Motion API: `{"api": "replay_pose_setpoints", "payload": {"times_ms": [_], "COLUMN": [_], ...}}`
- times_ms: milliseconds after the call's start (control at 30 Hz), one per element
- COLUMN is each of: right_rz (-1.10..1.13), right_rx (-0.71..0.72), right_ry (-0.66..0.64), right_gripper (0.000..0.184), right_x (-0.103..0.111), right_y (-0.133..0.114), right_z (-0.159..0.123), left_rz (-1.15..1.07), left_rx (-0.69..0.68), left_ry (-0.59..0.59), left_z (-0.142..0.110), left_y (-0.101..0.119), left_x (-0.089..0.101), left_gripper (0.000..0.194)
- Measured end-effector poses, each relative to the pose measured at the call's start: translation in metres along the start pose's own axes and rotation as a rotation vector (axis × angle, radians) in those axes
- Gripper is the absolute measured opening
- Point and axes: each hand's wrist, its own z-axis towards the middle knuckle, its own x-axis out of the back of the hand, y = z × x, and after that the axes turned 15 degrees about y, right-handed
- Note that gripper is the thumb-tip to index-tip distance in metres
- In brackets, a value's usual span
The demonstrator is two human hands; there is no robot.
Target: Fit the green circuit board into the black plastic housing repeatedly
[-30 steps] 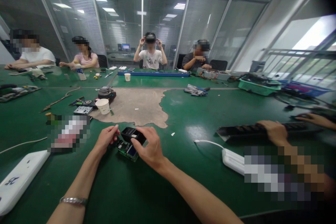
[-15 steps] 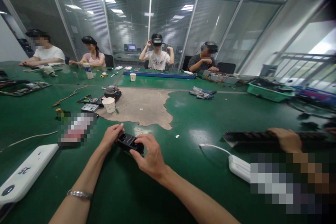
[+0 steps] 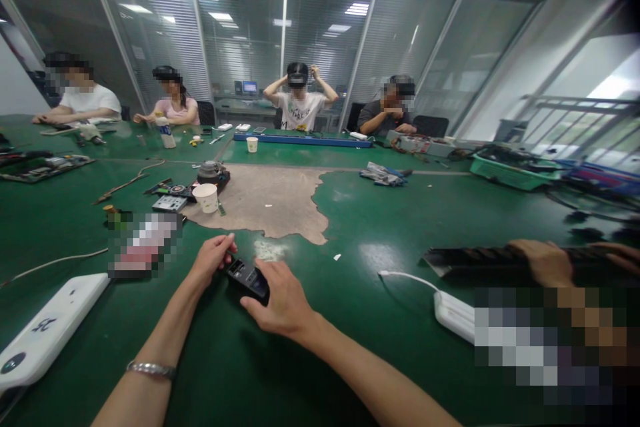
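Note:
A small black box-shaped device (image 3: 246, 273) with slots and openings in its top face is held low over the green table, between my two hands. My left hand (image 3: 213, 259) has its fingers closed at the device's left end, partly hiding that corner. My right hand (image 3: 283, 293) grips the right end, thumb on the near side and fingers across the top. What the device is exactly, I cannot make out.
A white power bank (image 3: 50, 327) and a pixelated phone-like slab (image 3: 147, 243) lie left. Ahead are a paper cup (image 3: 206, 198), electronic parts (image 3: 213, 175) and a brown sheet (image 3: 275, 197). At right, a neighbour's hand (image 3: 545, 260) rests on a long black part (image 3: 470, 261).
My right hand has moved further over the device, covering more of its right end, and the device has tilted slightly. Across the table, a person's raised arms have shifted about the headset.

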Motion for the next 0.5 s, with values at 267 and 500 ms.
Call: {"api": "replay_pose_setpoints", "payload": {"times_ms": [267,500], "right_rz": [0.080,0.129], "right_rx": [-0.044,-0.186], "right_ry": [0.046,0.250], "right_gripper": [0.051,0.047], "right_x": [-0.004,0.015], "right_y": [0.003,0.017], "right_z": [0.003,0.029], "left_rz": [0.032,0.052], "left_rx": [-0.009,-0.012], "left_ry": [-0.010,-0.002], "left_z": [0.000,0.004], "left_y": [-0.002,-0.007], "left_x": [0.001,0.000], "left_gripper": [0.045,0.048]}}
